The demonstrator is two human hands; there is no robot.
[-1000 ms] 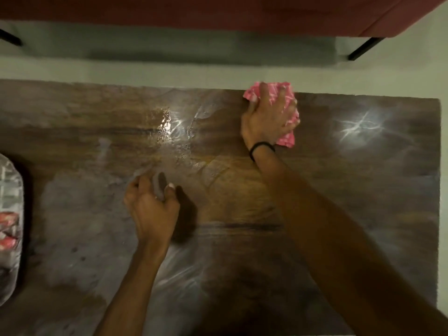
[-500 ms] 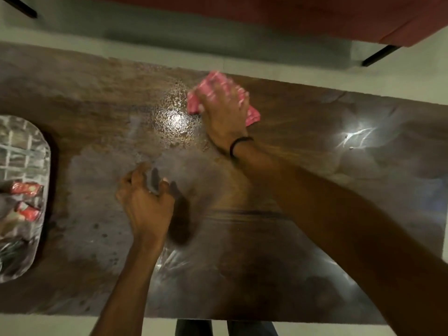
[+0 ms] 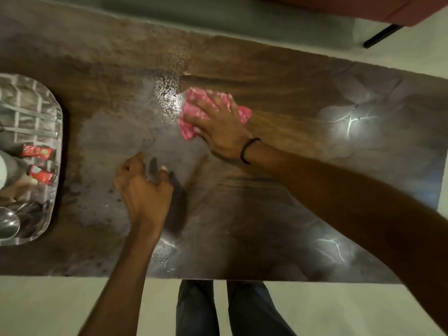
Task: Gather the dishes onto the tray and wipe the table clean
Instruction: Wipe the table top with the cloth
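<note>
Dishes on the tray, wiping under way

Head view: the tray [image 3: 52, 112] sits at the left edge of the table [image 3: 303, 190], partly out of frame, and it carries spoons [image 3: 8, 223], long cutlery and two red packets [image 3: 38, 163]. No dish or utensil lies on the bare table surface that shows, so the gathering part looks finished as far as this view reaches.

The right hand [image 3: 219, 124] lies flat, fingers spread, pressing the pink cloth [image 3: 194, 115] onto the table toward the far edge, near the middle of its length. This grip is a flat-palmed press, not a closed fist, and the cloth is pinned under it. Just left of the cloth a patch of wet droplets [image 3: 167, 95] glints, unwiped. A dull grey smear [image 3: 116, 146] spreads from there toward the tray, with small dark specks toward the near edge.

The left hand [image 3: 143, 190] rests on its fingertips on the table, nearer the near edge, loosely curled and empty.

By my reading the wiping is partway: the droplets, the smear and the specks on the left half are left to do, while the right half shows only lamp glare
</note>
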